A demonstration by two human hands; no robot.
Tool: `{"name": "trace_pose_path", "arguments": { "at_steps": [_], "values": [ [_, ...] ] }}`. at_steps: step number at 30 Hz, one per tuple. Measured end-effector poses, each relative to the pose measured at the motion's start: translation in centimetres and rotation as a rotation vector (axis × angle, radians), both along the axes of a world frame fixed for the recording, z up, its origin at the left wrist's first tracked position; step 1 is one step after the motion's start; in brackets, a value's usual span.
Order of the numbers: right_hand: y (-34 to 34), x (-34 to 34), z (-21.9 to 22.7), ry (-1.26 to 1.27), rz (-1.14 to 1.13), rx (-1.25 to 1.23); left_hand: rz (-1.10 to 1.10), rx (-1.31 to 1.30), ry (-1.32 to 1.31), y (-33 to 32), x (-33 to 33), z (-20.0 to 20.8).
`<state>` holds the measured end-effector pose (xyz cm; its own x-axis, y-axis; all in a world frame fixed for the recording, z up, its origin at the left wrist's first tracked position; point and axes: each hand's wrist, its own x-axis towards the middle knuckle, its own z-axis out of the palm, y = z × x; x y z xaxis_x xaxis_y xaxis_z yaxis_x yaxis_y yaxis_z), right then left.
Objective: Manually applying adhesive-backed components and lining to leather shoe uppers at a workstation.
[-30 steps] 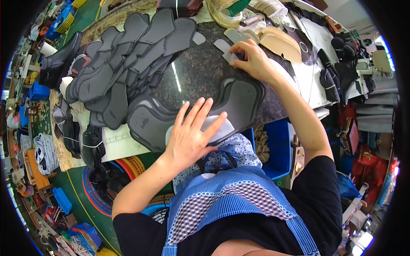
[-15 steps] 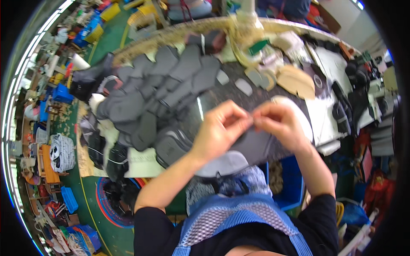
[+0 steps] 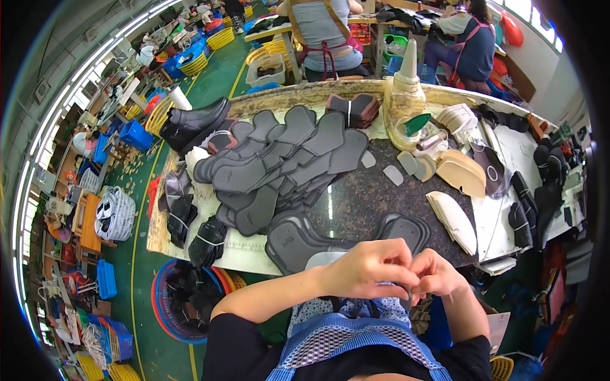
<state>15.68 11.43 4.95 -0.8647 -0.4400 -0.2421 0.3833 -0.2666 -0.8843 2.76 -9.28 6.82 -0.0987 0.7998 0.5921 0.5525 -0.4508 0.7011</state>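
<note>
Close to my apron, my left hand [image 3: 380, 265] and my right hand [image 3: 438, 274] meet with fingertips pinched together. Something small and dark shows just below the fingers, too covered to name. Part of a pale grey piece [image 3: 323, 259] lies at the table's near edge, by my left wrist. Beyond the hands are stacked dark grey cut pieces [image 3: 291, 244], shaped like shoe parts, and a second such stack [image 3: 406, 230]. A large overlapping heap of dark grey pieces [image 3: 254, 168] covers the table's left half.
A black boot [image 3: 197, 124] lies at the far left. A cone-topped yellowed bottle [image 3: 406, 105] stands at the back, near beige pieces [image 3: 460, 171] and cream pieces [image 3: 454, 222]. A round basket [image 3: 166, 305] of black items sits on the floor. Co-workers sit beyond the table.
My view has tilted up, bringing the co-workers into sight. Both hands now appear lower, over my apron and the table's near edge, with fingertips still together.
</note>
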Motion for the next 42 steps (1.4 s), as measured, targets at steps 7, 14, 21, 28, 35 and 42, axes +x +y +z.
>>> {"name": "trace_pose_path", "arguments": {
  "at_steps": [7, 14, 21, 28, 35, 42],
  "values": [
    [-1.1, 6.4, -2.4, 0.137, -0.342, -0.27, 0.083, 0.14, 0.181, 1.2, 5.3, -0.3],
    [-0.7, 8.3, -3.9, 0.158, -0.328, -0.241, -0.136, 0.072, 0.003, 2.9, 5.7, -1.4],
    [0.0, 10.6, -6.1, 0.097, -0.825, -0.235, -0.081, 0.026, 0.003, -0.4, 5.4, -0.1],
    [5.9, 18.5, -10.9, -0.578, -0.189, 1.436, 0.187, -0.626, -1.036, -0.8, 0.7, -2.1],
    [-0.2, 2.2, -4.1, -0.063, -0.688, 0.362, 0.191, -0.675, -0.979, 3.7, -1.8, -5.5],
    [0.9, -1.6, -5.2, -0.176, -0.686, 0.661, 0.383, -0.717, -0.716, 6.8, -3.5, -7.6]
  ]
}}
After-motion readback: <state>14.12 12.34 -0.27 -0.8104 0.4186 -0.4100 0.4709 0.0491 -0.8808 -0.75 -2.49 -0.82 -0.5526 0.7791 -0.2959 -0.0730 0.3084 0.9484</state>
